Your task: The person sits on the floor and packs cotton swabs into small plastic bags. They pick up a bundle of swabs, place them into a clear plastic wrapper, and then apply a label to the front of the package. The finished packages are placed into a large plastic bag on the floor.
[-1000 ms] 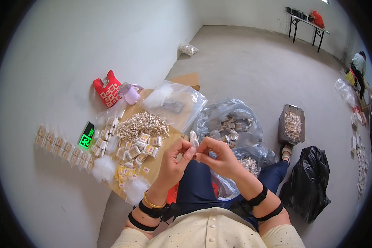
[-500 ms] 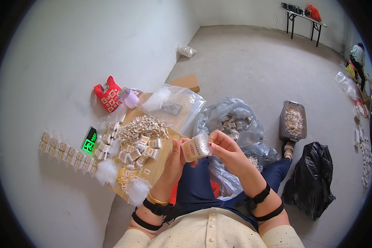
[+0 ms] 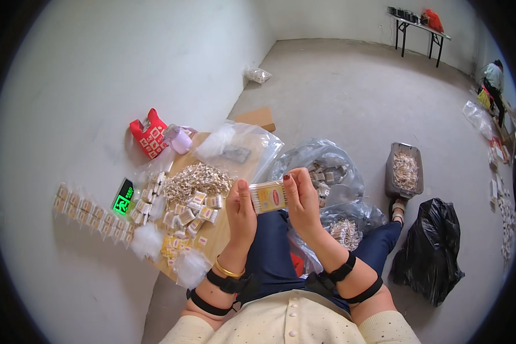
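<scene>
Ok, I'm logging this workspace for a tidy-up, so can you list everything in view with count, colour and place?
small clear packet of pale sticks: one, clear and whitish, held between both hands
wooden board: one, tan, on the floor at the person's left
small filled packets: many, whitish, piled on the board
clear plastic bags: several, ahead and at the right
red patterned bag: one, by the wall
green-lit digital scale: one, left of the board
grey tray of sticks: one, right
black plastic bag: one, far right
left hand: grips the packet's left end
right hand: grips its right end
</scene>
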Motion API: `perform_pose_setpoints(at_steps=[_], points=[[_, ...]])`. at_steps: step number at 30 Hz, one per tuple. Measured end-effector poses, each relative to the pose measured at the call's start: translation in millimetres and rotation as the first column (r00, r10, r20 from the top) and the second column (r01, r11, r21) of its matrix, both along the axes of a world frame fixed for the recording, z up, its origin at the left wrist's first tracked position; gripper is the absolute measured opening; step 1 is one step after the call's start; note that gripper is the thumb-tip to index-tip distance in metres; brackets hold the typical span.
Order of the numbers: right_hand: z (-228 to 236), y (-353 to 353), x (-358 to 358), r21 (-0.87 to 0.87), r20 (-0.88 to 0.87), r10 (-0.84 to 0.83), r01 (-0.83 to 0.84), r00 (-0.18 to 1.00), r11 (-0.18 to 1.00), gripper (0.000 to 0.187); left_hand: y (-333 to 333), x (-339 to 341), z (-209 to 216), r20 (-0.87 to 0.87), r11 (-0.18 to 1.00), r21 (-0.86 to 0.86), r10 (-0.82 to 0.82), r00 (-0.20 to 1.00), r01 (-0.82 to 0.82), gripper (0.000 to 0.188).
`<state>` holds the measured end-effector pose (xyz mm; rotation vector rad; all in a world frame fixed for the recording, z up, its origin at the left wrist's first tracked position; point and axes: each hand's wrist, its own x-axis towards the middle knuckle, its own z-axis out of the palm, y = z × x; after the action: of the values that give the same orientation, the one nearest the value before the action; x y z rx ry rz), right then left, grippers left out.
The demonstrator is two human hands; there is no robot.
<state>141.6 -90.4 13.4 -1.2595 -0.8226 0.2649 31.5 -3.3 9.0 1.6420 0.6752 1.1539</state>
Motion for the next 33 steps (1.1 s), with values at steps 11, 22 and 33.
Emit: perform_pose_setpoints(at_steps=[11, 22, 33], points=[[-8.8, 10.1, 2.8, 0.056, -0.024, -0.067, 0.069, 0.997, 0.996, 0.027, -1.9, 17.2, 21.8, -0.067, 0.934, 0.335, 0.155, 0.986, -0.125, 0.038], [-13.4, 14.9, -2.0, 0.087, -0.103, -0.018, 0.027, 0.995, 0.996, 0.024, 0.8, 17.4, 18.9, 0.07, 0.999, 0.0, -0.05, 0.996, 0.05, 0.037], [-9.5, 13.6, 11.3, 0.141, -0.115, -0.039, 0.055, 0.993, 0.988, 0.026, -6.1, 21.4, 27.1, -0.096, 0.962, 0.272, 0.057, 0.994, -0.029, 0.037]])
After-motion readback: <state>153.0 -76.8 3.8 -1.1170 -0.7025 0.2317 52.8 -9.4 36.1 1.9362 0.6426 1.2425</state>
